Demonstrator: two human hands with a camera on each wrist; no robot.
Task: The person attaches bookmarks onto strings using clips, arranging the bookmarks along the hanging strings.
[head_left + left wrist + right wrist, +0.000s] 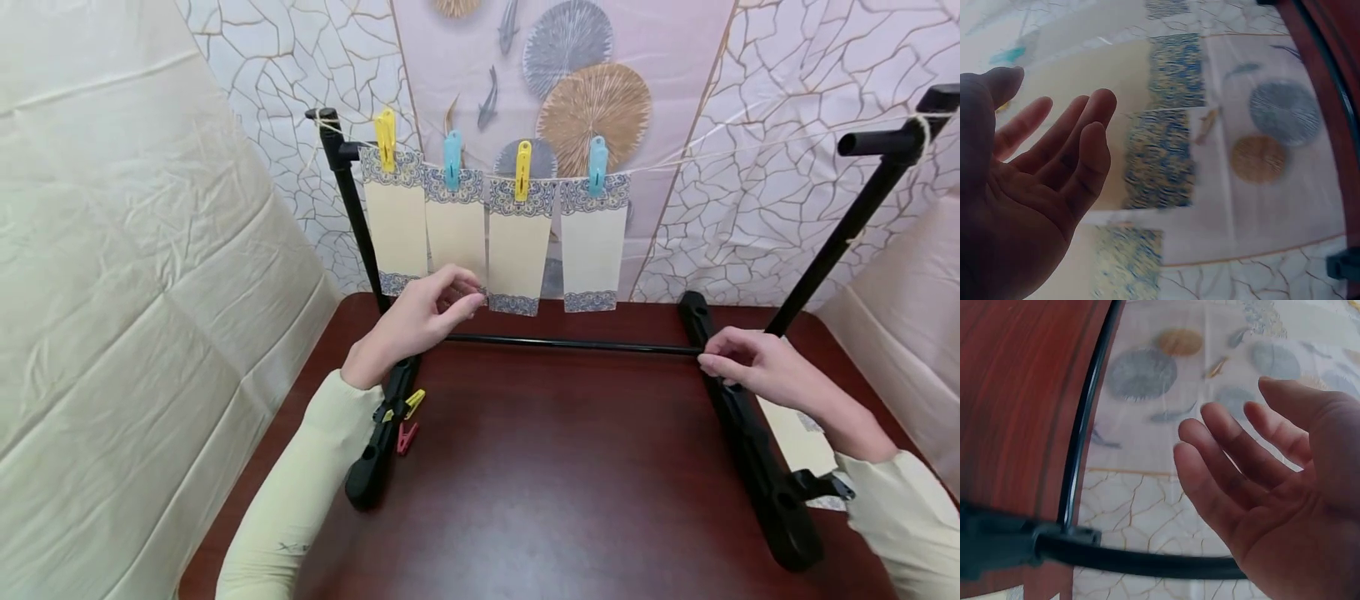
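Several cream cards with blue patterned borders hang in a row from a string [697, 160]. A yellow clothespin [386, 142] holds the leftmost card [396, 225], and a blue clothespin [597, 167] the rightmost card [592, 242]. Between them hang a card [457, 225] under a blue clothespin [452, 160] and another card [517, 254] under a yellow clothespin [522, 171]. My left hand [429, 312] is raised before the cards' lower ends, fingers loosely bent, holding nothing. My right hand [757, 367] hovers by the rack's right side, empty, with relaxed fingers in the right wrist view.
The black rack [817, 250] stands on the dark red table [555, 467], a crossbar [570, 342] joining its sides. A yellow clothespin [415, 402] and a red clothespin [407, 437] are by its left foot. More cards [798, 437] lie beyond the right foot.
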